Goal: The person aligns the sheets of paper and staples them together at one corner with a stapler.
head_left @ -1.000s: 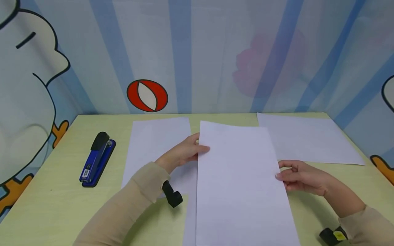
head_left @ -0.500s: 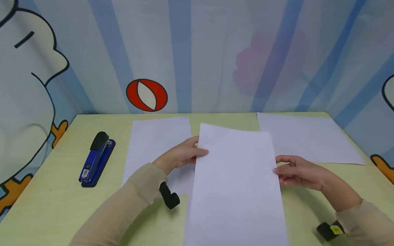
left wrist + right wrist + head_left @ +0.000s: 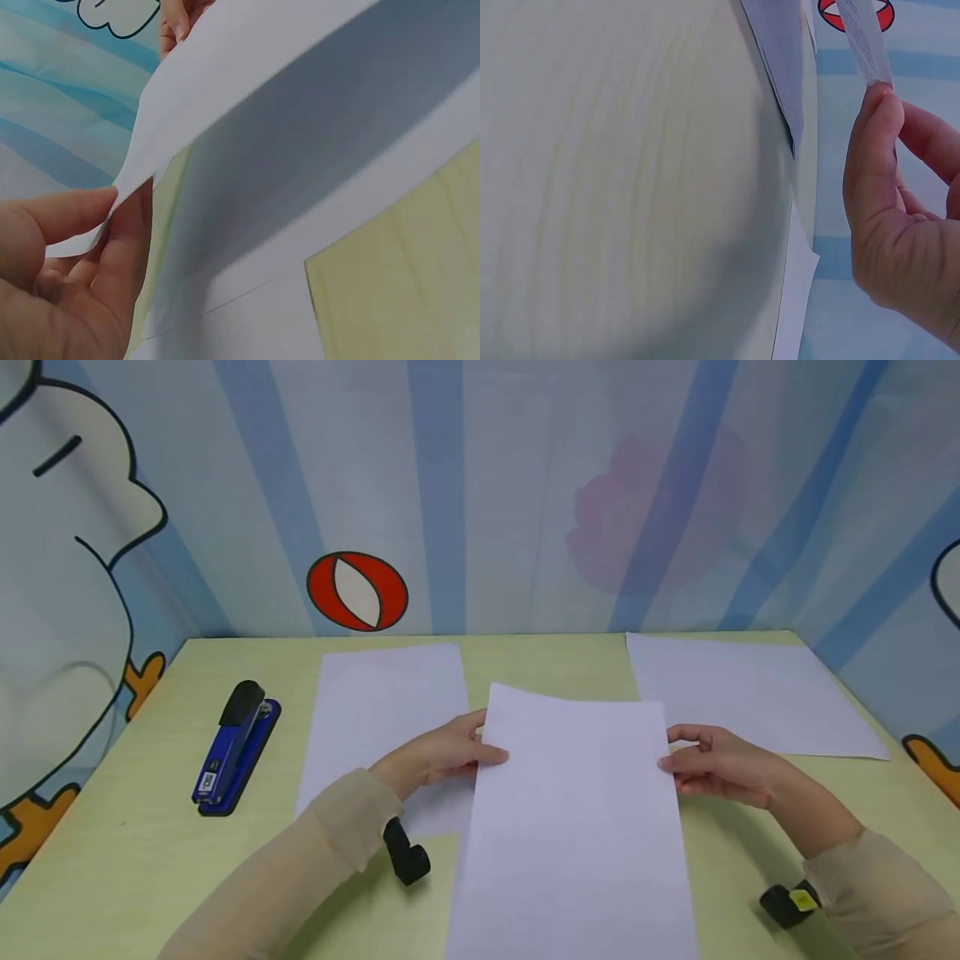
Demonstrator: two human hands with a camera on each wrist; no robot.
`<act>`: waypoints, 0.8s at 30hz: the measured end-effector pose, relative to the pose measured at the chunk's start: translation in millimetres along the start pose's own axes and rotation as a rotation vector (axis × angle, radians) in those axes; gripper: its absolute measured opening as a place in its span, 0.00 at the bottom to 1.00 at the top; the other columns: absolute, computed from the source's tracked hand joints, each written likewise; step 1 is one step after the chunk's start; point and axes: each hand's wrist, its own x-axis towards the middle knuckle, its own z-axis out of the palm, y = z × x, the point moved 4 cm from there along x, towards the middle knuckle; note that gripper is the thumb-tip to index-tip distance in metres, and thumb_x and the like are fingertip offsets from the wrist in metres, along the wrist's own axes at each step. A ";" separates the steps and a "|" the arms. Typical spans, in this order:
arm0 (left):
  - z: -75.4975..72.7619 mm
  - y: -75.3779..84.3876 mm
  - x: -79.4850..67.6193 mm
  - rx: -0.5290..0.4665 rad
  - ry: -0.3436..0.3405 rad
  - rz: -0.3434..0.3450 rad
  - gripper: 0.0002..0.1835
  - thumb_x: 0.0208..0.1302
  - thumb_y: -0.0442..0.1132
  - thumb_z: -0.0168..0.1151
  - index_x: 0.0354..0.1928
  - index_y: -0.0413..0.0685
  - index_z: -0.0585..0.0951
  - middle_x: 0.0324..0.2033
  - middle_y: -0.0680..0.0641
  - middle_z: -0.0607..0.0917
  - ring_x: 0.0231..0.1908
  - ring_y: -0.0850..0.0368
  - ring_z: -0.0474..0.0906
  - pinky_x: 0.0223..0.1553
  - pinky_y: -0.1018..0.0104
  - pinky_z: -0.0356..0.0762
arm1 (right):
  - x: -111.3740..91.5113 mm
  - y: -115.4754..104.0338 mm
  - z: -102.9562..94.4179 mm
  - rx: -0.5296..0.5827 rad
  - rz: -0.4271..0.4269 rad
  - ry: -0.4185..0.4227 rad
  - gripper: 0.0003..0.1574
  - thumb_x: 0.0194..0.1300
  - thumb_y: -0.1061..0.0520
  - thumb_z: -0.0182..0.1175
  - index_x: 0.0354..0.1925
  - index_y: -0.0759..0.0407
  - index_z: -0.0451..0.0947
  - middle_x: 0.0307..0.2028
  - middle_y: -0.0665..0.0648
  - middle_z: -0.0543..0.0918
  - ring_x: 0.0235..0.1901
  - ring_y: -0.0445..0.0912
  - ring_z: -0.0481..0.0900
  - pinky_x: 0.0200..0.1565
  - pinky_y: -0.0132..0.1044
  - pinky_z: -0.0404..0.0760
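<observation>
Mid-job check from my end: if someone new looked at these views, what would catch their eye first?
Probably the white sheet of paper at front centre, its left edge pinched by the left hand and its right edge by the right hand. Next would likely be the blue-and-black stapler on the left of the table, then the red-and-white ball printed on the backdrop.
</observation>
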 end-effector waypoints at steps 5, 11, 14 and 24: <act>-4.3 -0.2 -3.6 0.079 0.012 0.000 0.30 0.57 0.24 0.60 0.62 0.42 0.65 0.42 0.40 0.82 0.35 0.54 0.80 0.38 0.62 0.80 | 2.5 5.1 1.6 -0.057 0.025 0.001 0.11 0.67 0.67 0.51 0.44 0.58 0.61 0.26 0.53 0.81 0.24 0.40 0.79 0.32 0.31 0.81; -17.2 -1.2 2.8 0.195 0.147 -0.045 0.28 0.58 0.30 0.63 0.61 0.43 0.67 0.31 0.46 0.80 0.25 0.59 0.75 0.28 0.71 0.75 | 4.4 13.8 3.2 -0.088 0.047 -0.004 0.11 0.66 0.66 0.52 0.44 0.60 0.61 0.24 0.52 0.81 0.23 0.39 0.79 0.32 0.30 0.80; -22.4 -1.8 4.6 0.229 0.195 -0.035 0.28 0.58 0.31 0.63 0.61 0.44 0.68 0.31 0.45 0.79 0.25 0.58 0.74 0.28 0.71 0.74 | 6.2 15.8 5.9 -0.107 0.059 0.004 0.11 0.65 0.66 0.54 0.43 0.60 0.62 0.24 0.51 0.81 0.23 0.39 0.78 0.31 0.31 0.80; -32.9 -0.6 0.9 0.305 0.228 0.025 0.24 0.57 0.27 0.62 0.57 0.41 0.72 0.29 0.46 0.77 0.25 0.59 0.74 0.27 0.73 0.73 | 10.7 17.2 14.7 -0.145 0.095 0.040 0.15 0.64 0.64 0.56 0.44 0.61 0.61 0.23 0.53 0.81 0.22 0.40 0.79 0.29 0.32 0.81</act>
